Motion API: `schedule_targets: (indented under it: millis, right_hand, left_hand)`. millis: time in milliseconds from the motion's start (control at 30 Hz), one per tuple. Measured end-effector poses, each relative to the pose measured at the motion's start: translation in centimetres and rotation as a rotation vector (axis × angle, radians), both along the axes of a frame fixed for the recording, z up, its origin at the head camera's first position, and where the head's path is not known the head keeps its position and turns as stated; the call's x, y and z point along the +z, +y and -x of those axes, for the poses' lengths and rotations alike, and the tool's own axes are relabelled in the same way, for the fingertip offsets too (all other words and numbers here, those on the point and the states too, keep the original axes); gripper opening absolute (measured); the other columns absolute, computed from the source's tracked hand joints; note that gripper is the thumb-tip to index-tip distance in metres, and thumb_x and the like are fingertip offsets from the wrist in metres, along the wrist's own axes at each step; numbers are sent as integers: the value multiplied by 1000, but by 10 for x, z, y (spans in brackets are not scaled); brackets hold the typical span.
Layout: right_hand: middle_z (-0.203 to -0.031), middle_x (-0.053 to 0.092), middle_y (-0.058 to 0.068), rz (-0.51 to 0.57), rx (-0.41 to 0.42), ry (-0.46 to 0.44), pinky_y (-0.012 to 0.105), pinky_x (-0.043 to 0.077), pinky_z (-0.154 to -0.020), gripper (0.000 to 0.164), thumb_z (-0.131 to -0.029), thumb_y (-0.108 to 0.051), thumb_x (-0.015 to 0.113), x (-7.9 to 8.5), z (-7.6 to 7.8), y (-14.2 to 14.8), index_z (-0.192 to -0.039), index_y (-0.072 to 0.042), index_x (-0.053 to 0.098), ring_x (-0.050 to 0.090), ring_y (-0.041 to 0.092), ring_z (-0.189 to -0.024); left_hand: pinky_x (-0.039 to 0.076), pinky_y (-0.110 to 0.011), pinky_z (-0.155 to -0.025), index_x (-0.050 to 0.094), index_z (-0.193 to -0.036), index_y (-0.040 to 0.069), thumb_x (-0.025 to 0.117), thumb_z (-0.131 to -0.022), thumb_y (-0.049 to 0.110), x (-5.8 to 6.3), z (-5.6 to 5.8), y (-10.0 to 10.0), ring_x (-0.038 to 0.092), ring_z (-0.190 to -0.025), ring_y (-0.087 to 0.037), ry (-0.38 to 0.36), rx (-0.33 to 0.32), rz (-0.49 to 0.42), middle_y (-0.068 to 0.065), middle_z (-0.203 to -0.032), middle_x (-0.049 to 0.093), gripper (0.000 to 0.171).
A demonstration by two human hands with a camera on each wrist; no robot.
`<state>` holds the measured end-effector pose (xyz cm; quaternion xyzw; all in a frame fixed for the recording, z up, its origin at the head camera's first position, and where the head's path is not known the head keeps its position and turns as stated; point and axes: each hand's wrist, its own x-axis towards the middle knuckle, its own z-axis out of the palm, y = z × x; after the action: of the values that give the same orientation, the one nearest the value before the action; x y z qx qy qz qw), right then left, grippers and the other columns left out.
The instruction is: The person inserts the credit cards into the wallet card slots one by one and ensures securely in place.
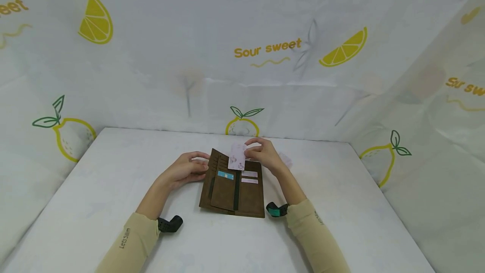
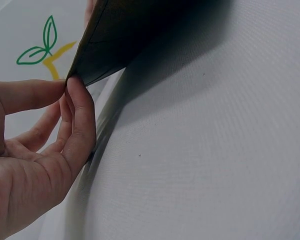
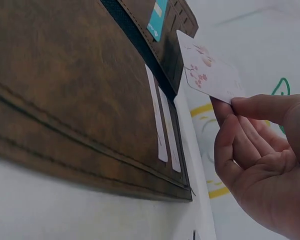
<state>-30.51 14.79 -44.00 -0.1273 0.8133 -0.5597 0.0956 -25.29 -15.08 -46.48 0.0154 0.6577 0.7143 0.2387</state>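
A brown wallet (image 1: 250,199) stands open on the table, its left flap raised. My left hand (image 1: 185,167) pinches the left edge of that flap between thumb and fingers; the left wrist view shows the flap's dark underside (image 2: 140,30). Between thumb and fingers, my right hand (image 1: 265,155) holds a pale card with pink flower print (image 3: 210,72) over the wallet's upper middle. A second edge shows along this card; whether it is another card I cannot tell. A blue card (image 1: 225,175) sits in a left slot, and two pale cards (image 1: 249,180) sit in right slots.
On the white table (image 1: 94,222), more pale printed card (image 1: 285,160) lies behind the right wrist, partly hidden. A white lemon-print cloth (image 1: 159,75) rises behind the table and at both sides. Black wrist devices (image 1: 170,224) are worn on both arms.
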Motion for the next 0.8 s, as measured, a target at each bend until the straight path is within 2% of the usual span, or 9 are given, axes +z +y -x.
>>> schedule_targets:
  millis: [200,467,567,800]
  right_hand:
    - [-104,73,19,-71,18,34,33,59,-75,28,-90,-14,68,-1,-2,-8,-116,-9,60,73,24,-87]
    - [-102,73,20,-62,24,25,31,59,-73,27,-90,-10,66,-3,-2,-15,-115,-7,60,73,21,-85]
    - [-103,72,22,-66,36,15,31,59,-73,27,-90,-9,66,-3,-2,-18,-116,-5,59,73,24,-87]
    - [-110,68,30,-52,104,-32,40,60,-79,33,-92,-5,62,15,-12,-26,-122,4,54,70,37,-98]
  left_hand:
    - [57,-29,-77,52,-130,9,63,-91,5,-1,0,0,60,-82,-11,2,3,2,0,-92,58,41]
    - [57,-29,-77,51,-131,9,62,-91,7,1,0,1,61,-82,-11,19,-15,0,0,-93,58,41]
    - [57,-29,-78,50,-132,8,61,-92,7,1,-1,1,61,-83,-10,24,-22,-2,1,-94,58,41]
    - [57,-30,-78,50,-132,8,62,-92,7,1,0,0,60,-82,-11,23,-24,-3,1,-94,58,42]
